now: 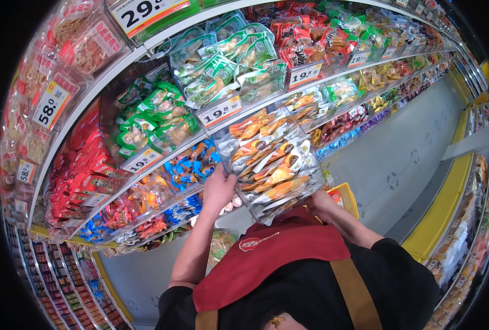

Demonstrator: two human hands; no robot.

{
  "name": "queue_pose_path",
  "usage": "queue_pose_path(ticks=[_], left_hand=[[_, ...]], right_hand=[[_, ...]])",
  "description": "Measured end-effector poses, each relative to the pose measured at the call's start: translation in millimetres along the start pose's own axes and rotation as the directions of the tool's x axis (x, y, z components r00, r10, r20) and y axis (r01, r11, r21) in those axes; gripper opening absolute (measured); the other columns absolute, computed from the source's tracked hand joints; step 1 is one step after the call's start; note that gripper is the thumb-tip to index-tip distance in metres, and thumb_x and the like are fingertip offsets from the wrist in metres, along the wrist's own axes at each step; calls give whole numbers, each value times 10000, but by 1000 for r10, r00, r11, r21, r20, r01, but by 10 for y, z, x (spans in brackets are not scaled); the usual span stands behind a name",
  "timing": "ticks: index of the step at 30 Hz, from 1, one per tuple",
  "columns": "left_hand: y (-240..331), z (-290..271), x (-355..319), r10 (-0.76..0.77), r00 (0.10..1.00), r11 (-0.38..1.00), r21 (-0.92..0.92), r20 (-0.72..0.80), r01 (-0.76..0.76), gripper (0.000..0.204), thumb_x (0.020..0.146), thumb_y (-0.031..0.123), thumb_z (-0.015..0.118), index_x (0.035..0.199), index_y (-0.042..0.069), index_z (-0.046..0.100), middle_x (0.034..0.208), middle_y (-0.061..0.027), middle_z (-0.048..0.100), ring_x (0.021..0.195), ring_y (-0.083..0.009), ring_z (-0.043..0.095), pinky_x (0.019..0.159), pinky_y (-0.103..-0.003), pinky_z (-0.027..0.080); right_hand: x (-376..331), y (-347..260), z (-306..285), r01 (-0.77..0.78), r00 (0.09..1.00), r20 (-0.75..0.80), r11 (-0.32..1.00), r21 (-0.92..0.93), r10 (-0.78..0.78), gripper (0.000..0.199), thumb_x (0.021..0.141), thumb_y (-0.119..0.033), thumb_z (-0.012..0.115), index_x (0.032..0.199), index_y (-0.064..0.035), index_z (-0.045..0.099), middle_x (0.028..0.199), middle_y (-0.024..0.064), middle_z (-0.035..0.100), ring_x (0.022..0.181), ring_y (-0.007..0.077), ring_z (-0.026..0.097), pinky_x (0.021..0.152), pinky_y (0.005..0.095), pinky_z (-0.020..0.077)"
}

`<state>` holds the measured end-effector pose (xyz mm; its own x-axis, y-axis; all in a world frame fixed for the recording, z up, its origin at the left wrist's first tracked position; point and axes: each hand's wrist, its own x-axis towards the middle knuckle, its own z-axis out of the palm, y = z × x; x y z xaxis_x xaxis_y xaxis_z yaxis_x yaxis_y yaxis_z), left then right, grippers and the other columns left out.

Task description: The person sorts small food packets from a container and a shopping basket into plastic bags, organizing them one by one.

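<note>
My left hand (219, 190) grips the left side of a clear plastic bin (267, 213), its fingers partly hidden behind the wall. On the opposite side my right hand (323, 202) holds the bin near its lower right corner, fingers mostly out of sight underneath. Rows of orange and white snack packets (277, 159) fill the bin. It is tilted in front of my red apron (288, 242), its far end close to the shelf edge.
Shelf bins hold green-and-clear packets (228, 60), green packets (159, 113), red packets (82, 170) and blue packets (192, 165). Price tags (220, 111) line the shelf fronts. A yellow basket (344, 199) is beyond my right hand. The grey aisle floor (387, 159) runs rightward to another shelf (459, 220).
</note>
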<state>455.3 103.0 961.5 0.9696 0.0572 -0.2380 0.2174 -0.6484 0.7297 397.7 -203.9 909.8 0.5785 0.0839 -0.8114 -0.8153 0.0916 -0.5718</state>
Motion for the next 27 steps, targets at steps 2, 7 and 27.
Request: queue_pose_path(ticks=[2,7,27], left_hand=[[8,-82,199,-28,995,1000,11,-97,29,357,816,223,599,1069,-28,579,884,-210,654,846,-382,642,754,-448,491],[-395,-5,996,212,915,959,253,-342,-127,407,813,256,639,1113,-19,639,1054,-259,638,957,-430,600,892,-480,463],[-727,-74,1993,373,901,755,637,-221,-156,369,962,302,484,1233,95,627,1278,-192,599,1211,-407,521,1021,-505,405]], right_hand=[[61,-257,208,60,997,49,998,-7,-60,272,927,-67,338,1097,-49,549,924,146,694,576,145,506,477,277,386],[678,-693,446,-35,999,39,999,-1,35,243,990,-169,306,1125,-46,465,921,217,708,483,115,408,494,266,377],[1797,-1374,755,-70,983,161,993,-93,85,256,970,-218,358,1161,-75,449,864,177,704,433,132,440,413,300,334]])
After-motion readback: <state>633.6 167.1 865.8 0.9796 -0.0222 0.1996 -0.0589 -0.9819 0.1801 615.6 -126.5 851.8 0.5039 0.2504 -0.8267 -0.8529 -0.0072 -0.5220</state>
